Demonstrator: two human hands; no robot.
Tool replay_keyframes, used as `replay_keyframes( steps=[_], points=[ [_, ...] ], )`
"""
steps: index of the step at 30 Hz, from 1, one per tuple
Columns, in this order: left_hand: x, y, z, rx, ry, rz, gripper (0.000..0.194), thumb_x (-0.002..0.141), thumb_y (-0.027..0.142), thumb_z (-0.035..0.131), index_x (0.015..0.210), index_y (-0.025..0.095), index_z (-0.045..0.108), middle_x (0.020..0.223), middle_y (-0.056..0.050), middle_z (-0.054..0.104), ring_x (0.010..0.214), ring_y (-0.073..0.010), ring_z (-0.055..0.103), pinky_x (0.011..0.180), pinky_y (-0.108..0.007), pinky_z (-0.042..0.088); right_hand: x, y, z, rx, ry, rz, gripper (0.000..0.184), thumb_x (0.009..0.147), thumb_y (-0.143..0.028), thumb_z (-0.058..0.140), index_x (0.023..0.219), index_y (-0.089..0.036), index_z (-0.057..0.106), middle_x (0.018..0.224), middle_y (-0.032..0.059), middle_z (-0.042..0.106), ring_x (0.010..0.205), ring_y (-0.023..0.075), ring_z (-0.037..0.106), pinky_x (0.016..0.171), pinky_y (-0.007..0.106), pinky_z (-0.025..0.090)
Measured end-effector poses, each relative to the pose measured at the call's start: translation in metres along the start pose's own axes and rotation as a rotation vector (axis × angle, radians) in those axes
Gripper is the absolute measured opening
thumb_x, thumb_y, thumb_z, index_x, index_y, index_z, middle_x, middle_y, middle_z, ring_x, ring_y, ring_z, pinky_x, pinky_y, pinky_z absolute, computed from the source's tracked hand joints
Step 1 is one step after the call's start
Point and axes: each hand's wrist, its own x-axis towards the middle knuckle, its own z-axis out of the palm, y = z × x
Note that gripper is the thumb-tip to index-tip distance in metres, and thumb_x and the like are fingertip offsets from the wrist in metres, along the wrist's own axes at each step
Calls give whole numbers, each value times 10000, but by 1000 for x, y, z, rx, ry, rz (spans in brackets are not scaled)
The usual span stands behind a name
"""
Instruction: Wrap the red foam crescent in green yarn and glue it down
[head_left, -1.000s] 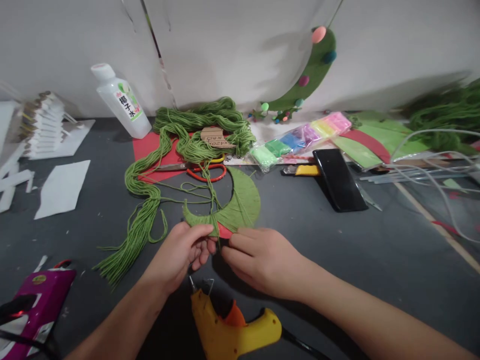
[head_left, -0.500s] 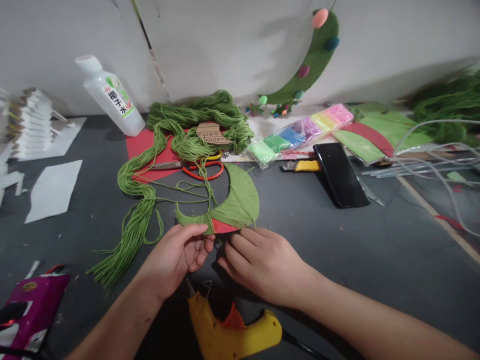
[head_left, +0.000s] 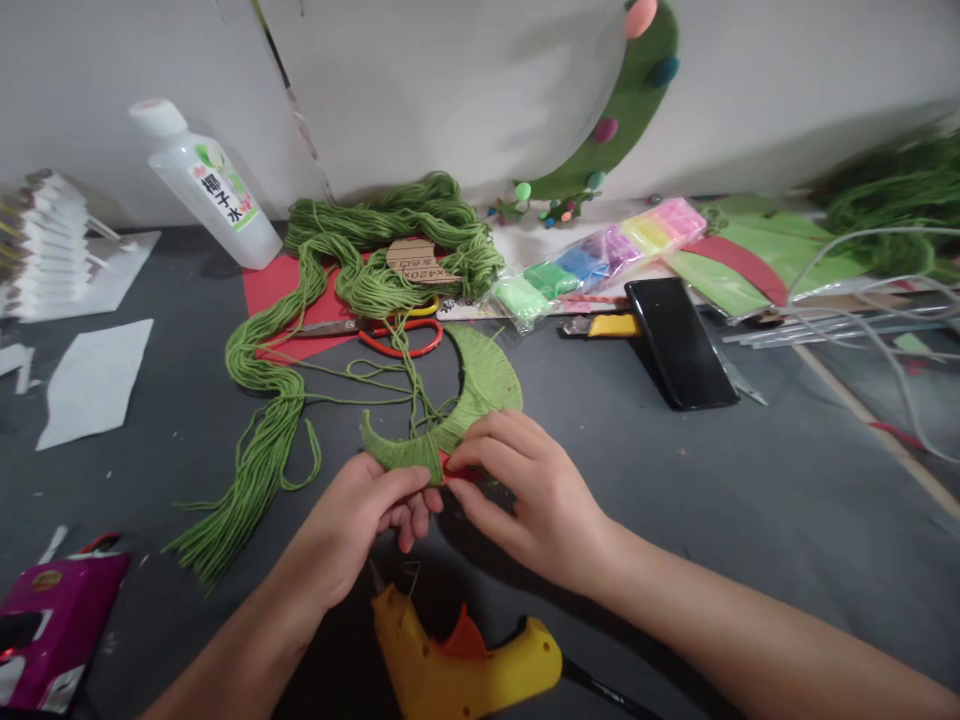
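A crescent [head_left: 487,375] wound in green yarn, with a small red patch bare along its lower edge, lies low over the table. My left hand [head_left: 367,510] is closed on its lower left part, thumb on top and fingers underneath. Beside that thumb, my right hand [head_left: 536,495] pinches at the red patch; whether a strand of yarn sits between its fingertips is hidden. Loose strands run from the crescent up to a skein of green yarn [head_left: 390,215] with a cardboard label. Red-and-yellow-handled scissors [head_left: 405,338] lie partly under strands.
A yellow glue gun [head_left: 465,665] lies close below my hands. Behind stand a bottle [head_left: 217,195] and a decorated green ring [head_left: 637,120]. On the right are a phone [head_left: 681,343], a yellow cutter [head_left: 615,326] and bagged coloured clay [head_left: 592,262]. A purple box [head_left: 64,620] sits lower left.
My right hand has come up from under the crescent's lower edge to its front, fingertips now at the red patch. Less red shows. The crescent has shifted slightly right, still in my left hand.
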Motion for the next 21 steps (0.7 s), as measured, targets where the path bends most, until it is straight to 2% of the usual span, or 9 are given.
replay_keyframes(
  steps=[5,8,12,14,16,18,21],
  points=[
    [1,-2,-1,166,19,-21,287,772,278,540,558,115,640,427,7,534,397,-71,452,400,-176,345,2,4,-4,37,30,51,112,824,-81,484,813,-156,566,822,64,587,802,180,516,727,320,432],
    [2,-2,-2,166,11,0,274,767,274,540,558,119,627,444,6,543,405,-74,459,405,-180,350,1,4,-3,-18,-44,-35,80,823,-126,509,859,-132,580,856,83,591,812,193,507,732,337,423],
    [3,-2,-4,145,0,6,265,759,272,542,551,122,607,444,8,541,400,-75,461,410,-186,355,-2,0,0,-149,-169,-182,126,834,-192,515,900,-114,587,905,107,599,834,215,496,740,372,403],
    [4,-1,-5,147,0,2,255,754,264,538,553,122,603,432,15,529,387,-71,447,402,-184,343,-2,-1,-2,-99,-179,-208,135,807,-222,553,894,-121,567,897,101,597,832,214,500,744,376,405],
    [3,1,-5,188,-10,24,214,746,240,534,571,131,591,441,30,515,389,-67,433,398,-179,334,0,0,-6,18,-142,-159,154,810,-234,554,922,-129,540,910,100,597,855,209,515,762,365,422],
    [1,5,-5,302,-31,47,160,748,213,528,615,143,582,489,41,519,420,-67,440,411,-176,342,4,3,-10,88,-92,-61,183,860,-206,494,1026,-131,515,1006,118,604,953,206,526,828,364,428],
    [-4,9,-4,510,-61,52,138,776,200,504,656,159,560,532,52,499,476,-76,449,438,-178,348,11,9,-14,69,-174,-3,239,897,-162,436,1126,-154,506,1116,106,606,1076,197,515,1005,430,318]
  ],
)
